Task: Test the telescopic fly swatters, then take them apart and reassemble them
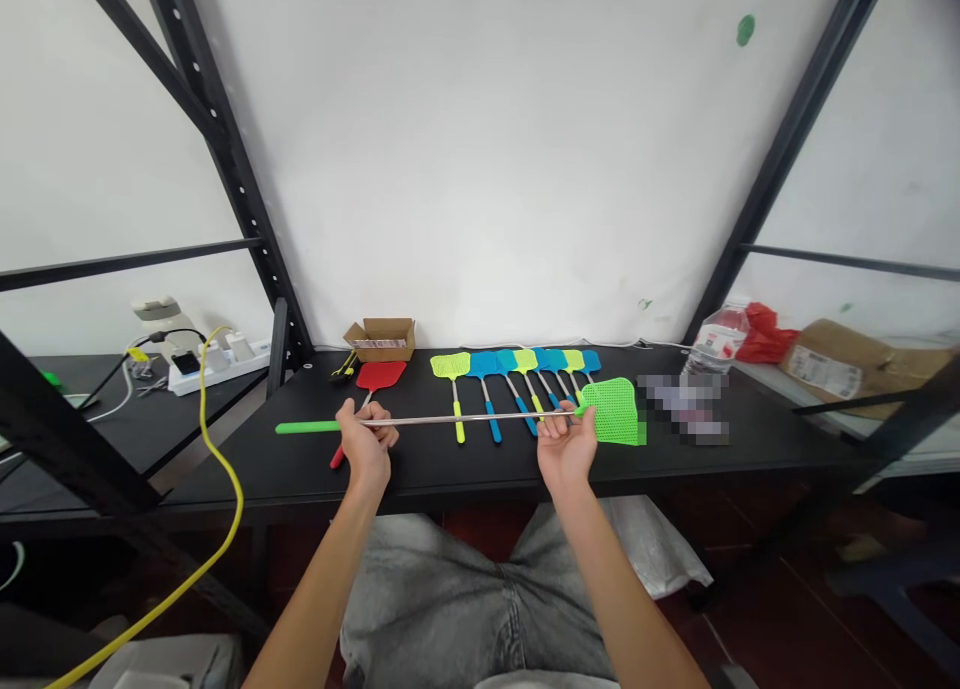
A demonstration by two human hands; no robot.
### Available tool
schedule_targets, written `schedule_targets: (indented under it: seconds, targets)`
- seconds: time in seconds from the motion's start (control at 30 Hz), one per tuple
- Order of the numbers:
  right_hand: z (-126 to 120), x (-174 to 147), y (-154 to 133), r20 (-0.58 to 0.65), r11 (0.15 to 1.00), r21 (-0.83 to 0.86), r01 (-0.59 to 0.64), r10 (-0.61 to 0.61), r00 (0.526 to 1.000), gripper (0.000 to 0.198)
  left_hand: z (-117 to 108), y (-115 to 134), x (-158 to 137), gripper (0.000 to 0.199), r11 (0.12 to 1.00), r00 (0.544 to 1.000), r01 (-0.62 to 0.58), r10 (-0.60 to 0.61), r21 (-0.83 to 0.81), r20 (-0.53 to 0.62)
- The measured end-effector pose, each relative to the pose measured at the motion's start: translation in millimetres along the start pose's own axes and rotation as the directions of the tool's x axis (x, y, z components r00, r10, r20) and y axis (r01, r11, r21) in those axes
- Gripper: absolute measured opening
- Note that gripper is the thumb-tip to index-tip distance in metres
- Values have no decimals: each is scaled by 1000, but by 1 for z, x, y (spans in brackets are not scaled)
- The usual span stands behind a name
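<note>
A green fly swatter with a long metal rod is held level across my front, above the front of the black shelf. My left hand is closed round the rod where it meets the green handle. At the other end, my right hand grips the rod just short of the green mesh head. Behind it lie several blue and yellow fly swatters in an overlapping row, heads toward the wall. A red fly swatter rests behind my left hand, partly hidden by it.
An open cardboard box stands at the back left, with small yellow-and-black items beside it. To the right are a water bottle, a red bag and a brown parcel. A yellow cable hangs at left near a power strip.
</note>
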State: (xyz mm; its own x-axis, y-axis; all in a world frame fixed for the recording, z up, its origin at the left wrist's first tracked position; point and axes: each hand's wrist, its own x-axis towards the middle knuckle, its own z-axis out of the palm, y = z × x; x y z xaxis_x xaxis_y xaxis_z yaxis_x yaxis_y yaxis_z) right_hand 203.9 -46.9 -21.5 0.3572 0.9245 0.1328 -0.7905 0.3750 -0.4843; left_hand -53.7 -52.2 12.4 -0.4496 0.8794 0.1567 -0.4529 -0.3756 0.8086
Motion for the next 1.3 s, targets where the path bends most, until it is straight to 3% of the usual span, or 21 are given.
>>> schedule_targets:
  seconds: [0.17, 0.3, 0.7, 0.9, 1.1, 1.3]
  targets:
    - [3, -2, -1, 15, 997, 53, -61, 61, 998, 36, -1, -7, 1, 47, 999, 1000, 0, 0, -33, -5]
    - [8, -5, 1, 70, 996, -32, -80, 82, 994, 23, -3, -8, 2, 46, 999, 1000, -6, 6, -47, -7]
    - [11, -5, 4, 86, 990, -134, -47, 59, 995, 31, -3, -12, 2, 42, 1000, 1000, -6, 6, -23, 4]
    - [12, -7, 4, 128, 985, -167, -54, 76, 989, 33, 9, -16, -7, 41, 1000, 997, -2, 1, 12, 80]
    - [13, -9, 5, 193, 970, -231, -69, 116, 974, 37, 30, -36, -30, 43, 996, 974, 22, -40, 81, 223]
    - [14, -10, 4, 197, 969, -236, -79, 127, 972, 38, 31, -45, -38, 45, 988, 956, 22, -66, 154, 286]
